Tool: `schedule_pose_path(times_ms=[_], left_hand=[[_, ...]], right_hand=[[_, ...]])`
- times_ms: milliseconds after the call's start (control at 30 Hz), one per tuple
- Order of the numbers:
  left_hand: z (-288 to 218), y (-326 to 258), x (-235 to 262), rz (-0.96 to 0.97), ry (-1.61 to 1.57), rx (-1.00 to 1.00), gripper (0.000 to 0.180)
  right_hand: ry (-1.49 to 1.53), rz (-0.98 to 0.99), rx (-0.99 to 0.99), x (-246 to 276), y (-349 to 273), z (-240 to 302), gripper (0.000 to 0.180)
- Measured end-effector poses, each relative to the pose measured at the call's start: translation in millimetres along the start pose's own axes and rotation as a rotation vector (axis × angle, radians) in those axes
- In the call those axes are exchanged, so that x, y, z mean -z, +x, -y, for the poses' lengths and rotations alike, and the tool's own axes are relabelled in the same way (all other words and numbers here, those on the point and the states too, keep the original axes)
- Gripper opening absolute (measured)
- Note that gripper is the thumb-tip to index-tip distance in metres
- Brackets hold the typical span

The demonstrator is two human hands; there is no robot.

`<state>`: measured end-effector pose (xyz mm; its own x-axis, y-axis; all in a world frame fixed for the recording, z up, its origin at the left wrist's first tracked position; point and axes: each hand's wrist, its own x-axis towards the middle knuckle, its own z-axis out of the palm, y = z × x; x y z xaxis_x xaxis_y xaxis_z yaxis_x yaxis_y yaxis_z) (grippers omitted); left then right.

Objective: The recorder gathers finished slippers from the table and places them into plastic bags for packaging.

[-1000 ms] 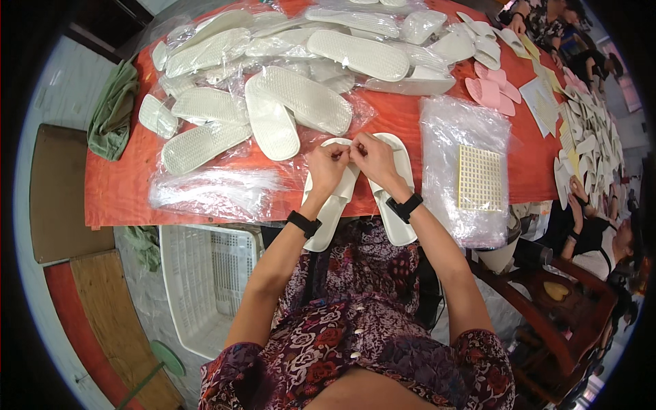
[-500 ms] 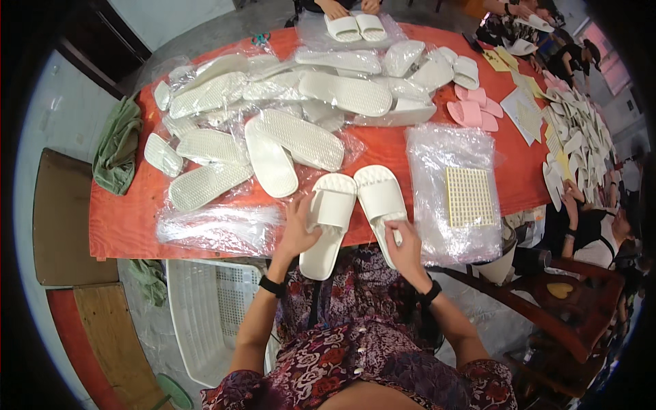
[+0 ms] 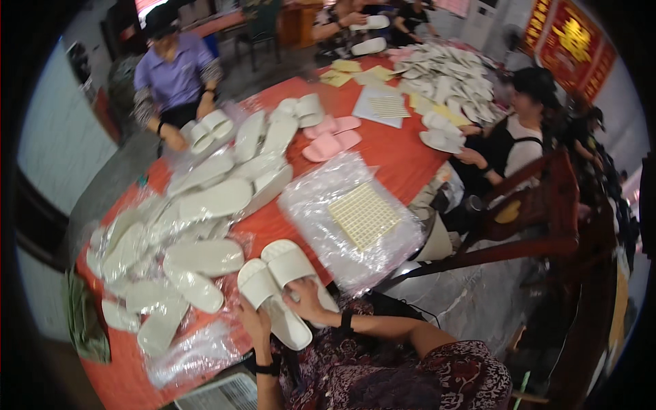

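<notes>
At the near edge of the red-covered bench [image 3: 403,160], a pair of white foam slide slippers [image 3: 283,283] is laid side by side, toes pointing away. The left hand [image 3: 254,321] is pressed against the heel end of the left slipper, and the right hand [image 3: 306,297] is laid over the right slipper with fingers curled on it; each grip is closed lightly on its slipper. Just to the right, a crinkled clear plastic bag holding a yellow gridded sheet [image 3: 362,217] is spread out. Further white slippers in clear wrapping [image 3: 198,256] are heaped to the left. Pink slippers [image 3: 331,137] are seen well beyond.
</notes>
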<state>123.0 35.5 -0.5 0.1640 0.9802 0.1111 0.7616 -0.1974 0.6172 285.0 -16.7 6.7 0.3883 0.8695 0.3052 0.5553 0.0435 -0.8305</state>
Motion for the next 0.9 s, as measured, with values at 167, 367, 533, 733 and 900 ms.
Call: schedule_pose_path(times_ms=[167, 367, 533, 733, 900], left_hand=[[-50.4, -2.1, 22.4, -0.023, -0.108, -0.023, 0.06], [-110.0, 1.8, 58.6, -0.127, -0.117, -0.093, 0.057], [-171.7, 6.3, 69.5, -0.096, -0.446, -0.112, 0.067], [-220.4, -1.2, 44.8, 0.19, -0.456, -0.529, 0.073], [-183.9, 3.8, 22.7, 0.375, -0.482, -0.54, 0.056]], right_hand=[[0.188, 0.104, -0.042, 33.4, 8.2, 18.6, 0.029], [0.486, -0.074, -0.135, 65.3, 27.5, 70.4, 0.045], [0.327, -0.141, 0.033, 120.1, 64.1, 70.5, 0.045], [0.395, -0.303, -0.136, 205.7, 116.2, -17.9, 0.016], [-0.151, -0.569, -0.083, 295.9, 148.6, -99.1, 0.024]])
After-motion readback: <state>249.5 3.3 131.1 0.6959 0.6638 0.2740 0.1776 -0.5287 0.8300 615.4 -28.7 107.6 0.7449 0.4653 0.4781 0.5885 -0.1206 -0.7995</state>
